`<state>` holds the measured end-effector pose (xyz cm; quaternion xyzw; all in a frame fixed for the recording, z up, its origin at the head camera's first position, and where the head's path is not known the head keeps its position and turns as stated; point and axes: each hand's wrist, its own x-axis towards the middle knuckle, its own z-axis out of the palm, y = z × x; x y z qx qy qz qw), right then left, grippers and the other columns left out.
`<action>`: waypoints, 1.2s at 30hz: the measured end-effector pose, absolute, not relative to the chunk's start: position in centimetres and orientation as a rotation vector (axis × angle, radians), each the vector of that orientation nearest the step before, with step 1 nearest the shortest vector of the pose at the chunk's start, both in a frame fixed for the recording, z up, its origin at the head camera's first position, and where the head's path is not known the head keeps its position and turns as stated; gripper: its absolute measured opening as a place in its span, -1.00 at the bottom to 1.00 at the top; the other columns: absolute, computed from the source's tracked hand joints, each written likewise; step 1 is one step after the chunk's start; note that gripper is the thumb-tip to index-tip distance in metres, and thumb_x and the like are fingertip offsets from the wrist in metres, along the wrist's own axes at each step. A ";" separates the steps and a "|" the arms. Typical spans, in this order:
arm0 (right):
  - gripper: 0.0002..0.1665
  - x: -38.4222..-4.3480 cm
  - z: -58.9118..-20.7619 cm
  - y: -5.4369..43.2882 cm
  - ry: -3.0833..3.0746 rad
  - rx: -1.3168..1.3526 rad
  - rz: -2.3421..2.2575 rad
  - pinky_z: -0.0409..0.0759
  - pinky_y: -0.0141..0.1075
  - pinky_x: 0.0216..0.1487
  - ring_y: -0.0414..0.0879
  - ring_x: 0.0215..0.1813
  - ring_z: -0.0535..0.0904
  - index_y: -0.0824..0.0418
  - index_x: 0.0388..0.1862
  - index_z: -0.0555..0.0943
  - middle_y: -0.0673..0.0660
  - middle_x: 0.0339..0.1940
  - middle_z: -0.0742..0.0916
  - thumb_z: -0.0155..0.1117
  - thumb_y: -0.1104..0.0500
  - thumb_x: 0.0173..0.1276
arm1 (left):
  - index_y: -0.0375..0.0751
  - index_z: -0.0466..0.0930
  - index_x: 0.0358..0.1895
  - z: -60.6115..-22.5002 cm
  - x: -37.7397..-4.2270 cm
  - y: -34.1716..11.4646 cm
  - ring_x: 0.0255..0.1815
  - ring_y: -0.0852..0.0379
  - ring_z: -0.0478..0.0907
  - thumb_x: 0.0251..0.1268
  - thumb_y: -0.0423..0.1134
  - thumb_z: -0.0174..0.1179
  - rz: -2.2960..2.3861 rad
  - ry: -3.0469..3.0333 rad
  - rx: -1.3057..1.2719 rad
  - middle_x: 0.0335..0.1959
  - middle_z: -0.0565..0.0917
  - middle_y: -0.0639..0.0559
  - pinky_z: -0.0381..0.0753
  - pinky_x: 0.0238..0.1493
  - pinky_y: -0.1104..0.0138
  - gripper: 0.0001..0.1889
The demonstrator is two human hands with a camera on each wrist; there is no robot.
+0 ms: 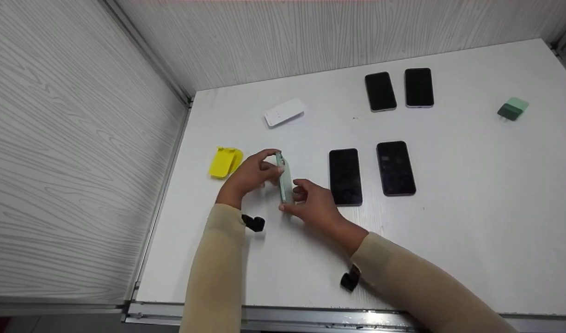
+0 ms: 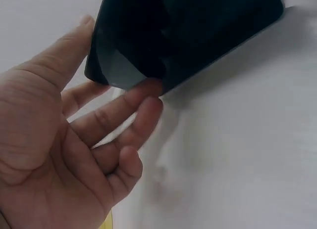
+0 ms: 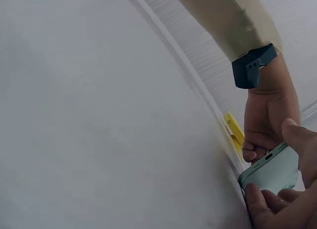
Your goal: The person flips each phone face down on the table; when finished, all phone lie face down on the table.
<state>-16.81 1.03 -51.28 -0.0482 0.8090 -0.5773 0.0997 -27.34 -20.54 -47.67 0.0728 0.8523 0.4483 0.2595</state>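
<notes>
A mint-green smartphone (image 1: 286,185) is held on edge between both hands, over the left part of the table. My left hand (image 1: 250,175) grips it at the far end, near the camera lenses. In the left wrist view the phone's dark glossy screen (image 2: 193,36) shows, with the left thumb and fingers around one end. My right hand (image 1: 316,203) holds the near end. The right wrist view shows the phone's bottom edge with its charging port (image 3: 269,157), between the right hand's thumb and fingers (image 3: 258,202).
A yellow phone stand (image 1: 223,163) lies left of the left hand, a white flat device (image 1: 284,112) behind. Dark-screened phones lie nearby (image 1: 346,178), (image 1: 396,169) and at the back (image 1: 380,91), (image 1: 419,88). A green plug adapter (image 1: 513,109) is far right.
</notes>
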 end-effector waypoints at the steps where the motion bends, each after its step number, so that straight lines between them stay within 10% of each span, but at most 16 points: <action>1: -0.11 -16.7 -51.4 0.9 2.452 -0.172 -1.653 0.77 -0.12 0.20 0.00 0.19 0.79 0.30 0.53 0.53 0.20 0.23 0.80 0.67 0.03 0.33 | 0.20 0.32 0.69 -47.7 -27.3 -20.7 0.15 -0.02 0.75 0.52 0.08 0.41 1.227 2.297 0.216 0.21 0.81 -0.02 0.62 0.28 0.01 -0.24; 14: -0.03 -15.9 -52.4 0.7 2.536 -0.174 -1.602 0.76 -0.12 0.20 0.02 0.13 0.78 0.32 0.58 0.45 0.23 0.26 0.78 0.70 0.25 0.24 | 0.15 0.20 0.74 -47.7 -27.3 -23.0 0.27 0.00 0.66 0.33 -0.26 0.58 1.235 2.161 0.294 0.34 0.74 -0.02 0.64 0.21 0.24 -0.01; 24: 0.00 -15.9 -53.0 0.6 2.531 -0.165 -1.585 0.72 -0.16 0.21 -0.05 0.10 0.69 0.28 0.61 0.42 0.15 0.21 0.72 0.69 0.36 0.22 | 0.15 0.20 0.76 -47.9 -27.5 -23.2 0.02 0.03 0.50 0.32 -0.29 0.57 0.868 2.319 0.301 0.01 0.68 0.03 0.50 0.20 0.22 0.01; 36: -0.13 -16.3 -52.9 0.4 2.509 -0.174 -1.627 0.72 -0.17 0.22 -0.04 0.11 0.68 0.33 0.59 0.43 0.18 0.20 0.71 0.55 0.41 0.33 | 0.26 0.10 0.80 -47.0 -27.4 -21.3 0.32 -0.07 0.45 0.39 -0.25 0.54 0.647 2.414 0.254 0.26 0.57 -0.05 0.43 0.59 0.05 0.04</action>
